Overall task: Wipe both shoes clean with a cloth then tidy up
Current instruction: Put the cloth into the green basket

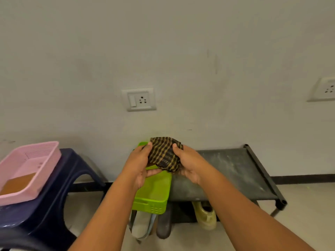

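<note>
A pale wall point(163, 42) carries 2 sockets point(138, 99) above a dark rack point(226, 169) and a blue stool point(76, 163).

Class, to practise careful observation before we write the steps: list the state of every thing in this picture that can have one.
cloth: bunched up, held over the green basket.
left grip: holds the cloth.
right grip: holds the cloth.
green basket: upright on the rack's left end.
pink basket: upright on the stool, flat brown thing inside.
shoes: stowed under the rack.
socket: nothing plugged in.
</note>
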